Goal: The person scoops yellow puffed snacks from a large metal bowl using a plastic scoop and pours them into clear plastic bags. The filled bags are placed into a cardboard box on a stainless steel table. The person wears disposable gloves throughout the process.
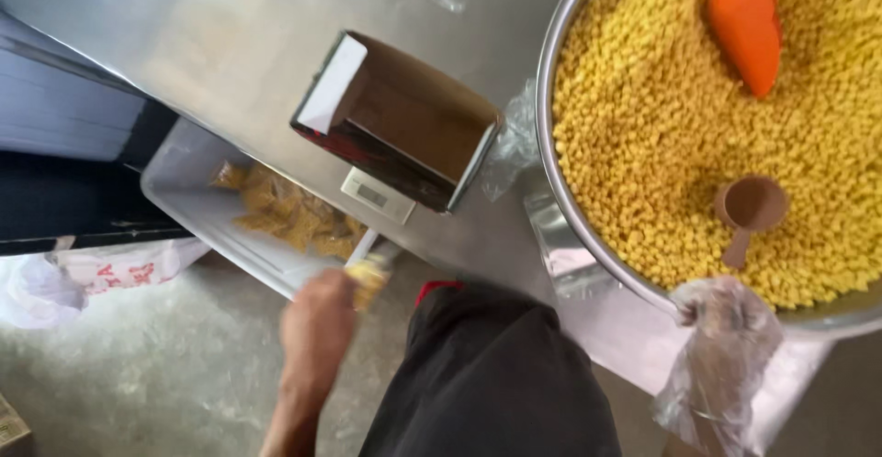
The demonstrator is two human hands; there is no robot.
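My left hand (317,328) reaches down beside the table's edge, blurred by motion, and grips a small filled packet of yellow snack (369,278). It is just in front of a clear plastic bin (175,177) that holds several such packets (289,214). On the steel table (211,34) an open cardboard box (404,117) stands on a small white scale (377,195). An empty clear plastic bag (721,356) hangs at the rim of a big steel bowl (549,80). My right hand is out of sight.
The bowl is full of yellow snack pieces (661,117), with an orange scoop (746,21) and a small brown measuring cup (749,209) lying in them. My dark-clothed knee (487,374) is below. A white printed bag (110,269) lies on the concrete floor at left.
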